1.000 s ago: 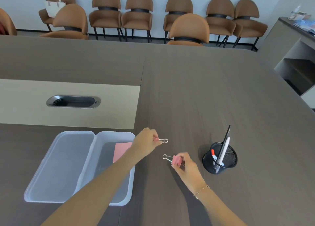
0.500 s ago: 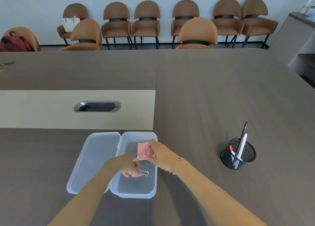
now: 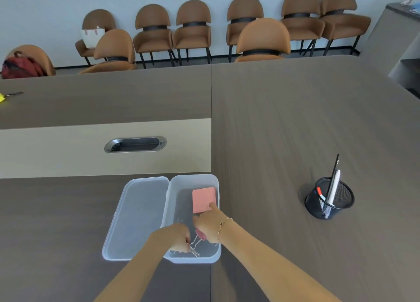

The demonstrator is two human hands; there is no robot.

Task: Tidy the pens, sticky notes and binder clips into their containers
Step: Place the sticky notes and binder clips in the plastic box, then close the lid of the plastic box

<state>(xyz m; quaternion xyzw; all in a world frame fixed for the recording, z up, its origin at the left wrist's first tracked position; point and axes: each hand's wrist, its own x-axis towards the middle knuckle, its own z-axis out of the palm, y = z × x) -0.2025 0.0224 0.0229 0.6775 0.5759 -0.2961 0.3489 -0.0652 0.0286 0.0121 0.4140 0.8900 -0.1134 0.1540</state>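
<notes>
A clear plastic box [image 3: 217, 213] sits open on the table, its lid [image 3: 138, 217] lying flat to its left. A pink sticky-note pad [image 3: 203, 199] lies in the box's far right corner. Both hands are low inside the near end of the box. My left hand [image 3: 177, 239] pinches a binder clip whose wire handles [image 3: 194, 251] show under the fingers. My right hand [image 3: 209, 225] grips a pink binder clip [image 3: 201, 234], index finger stretched onto the pad. A black mesh cup [image 3: 329, 199] at the right holds pens [image 3: 333, 183].
A metal cable grommet [image 3: 135, 144] sits in the beige table strip beyond the box. A yellow item [image 3: 2, 97] lies at the far left edge. Brown chairs [image 3: 263, 40] line the far side and wall. A grey cabinet [image 3: 400, 40] stands at the right.
Both hands carried the clips from the table into the box, then moved down to its near end. The sticky-note pad, half covered before, now shows in full.
</notes>
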